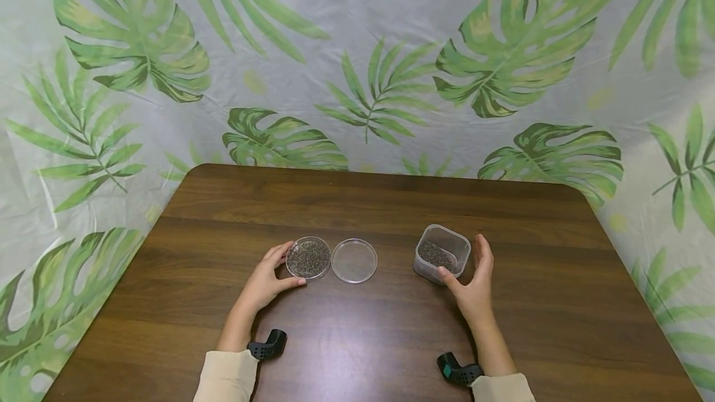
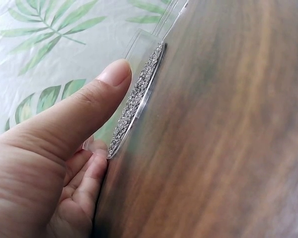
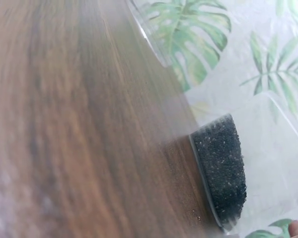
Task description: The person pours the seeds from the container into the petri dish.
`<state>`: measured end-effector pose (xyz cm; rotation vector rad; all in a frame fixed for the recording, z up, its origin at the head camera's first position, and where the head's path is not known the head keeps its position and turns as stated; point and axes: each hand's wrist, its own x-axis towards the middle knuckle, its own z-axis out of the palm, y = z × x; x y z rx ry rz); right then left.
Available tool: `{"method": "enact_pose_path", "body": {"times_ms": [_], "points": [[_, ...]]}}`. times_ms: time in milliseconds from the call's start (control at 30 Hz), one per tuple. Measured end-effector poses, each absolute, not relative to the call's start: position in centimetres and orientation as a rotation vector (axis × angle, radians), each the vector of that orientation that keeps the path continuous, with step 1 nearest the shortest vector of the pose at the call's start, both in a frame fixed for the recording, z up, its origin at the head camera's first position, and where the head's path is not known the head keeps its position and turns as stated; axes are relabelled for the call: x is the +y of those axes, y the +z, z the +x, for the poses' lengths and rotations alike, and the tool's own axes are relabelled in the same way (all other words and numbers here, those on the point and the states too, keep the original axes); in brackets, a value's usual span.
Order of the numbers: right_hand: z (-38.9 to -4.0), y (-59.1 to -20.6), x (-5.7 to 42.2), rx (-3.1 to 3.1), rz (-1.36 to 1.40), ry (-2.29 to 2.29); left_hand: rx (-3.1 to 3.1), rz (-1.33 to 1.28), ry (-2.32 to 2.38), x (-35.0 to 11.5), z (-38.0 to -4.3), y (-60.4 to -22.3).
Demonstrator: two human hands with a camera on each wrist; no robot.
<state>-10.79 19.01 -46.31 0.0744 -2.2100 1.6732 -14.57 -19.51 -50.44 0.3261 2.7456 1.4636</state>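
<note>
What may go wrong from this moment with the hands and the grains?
The left hand holds a shallow dish of dark grains; a jolt might spill some. In the tub held by the right hand, a heap lies toward one side, so tilting may send it sliding. The empty dish, right beside the filled one, might get bumped.

Brown wood-grain table [image 1: 363, 203] | round clear dish [image 1: 321, 276] | second clear dish [image 1: 354, 260] just beside | square clear tub [image 1: 422, 268]
</note>
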Motion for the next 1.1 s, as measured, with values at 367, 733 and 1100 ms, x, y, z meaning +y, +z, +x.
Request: {"method": "enact_pose_path", "body": {"times_ms": [367, 733, 1100], "points": [[-10.6, -45.4, 18.3, -1.948, 0.250, 1.605, 2.745, 0.340, 1.466, -19.4, -14.5, -50.3], [-10.5, -44.3, 17.2, -1.836, 0.397, 1.572, 2.744, 0.339, 1.471, -19.5, -14.5, -50.3], [-10.4, -43.6, 15.1, -1.830, 0.593, 1.561, 2.740, 0.353, 1.483, -19.5, -14.5, -50.5]]}}
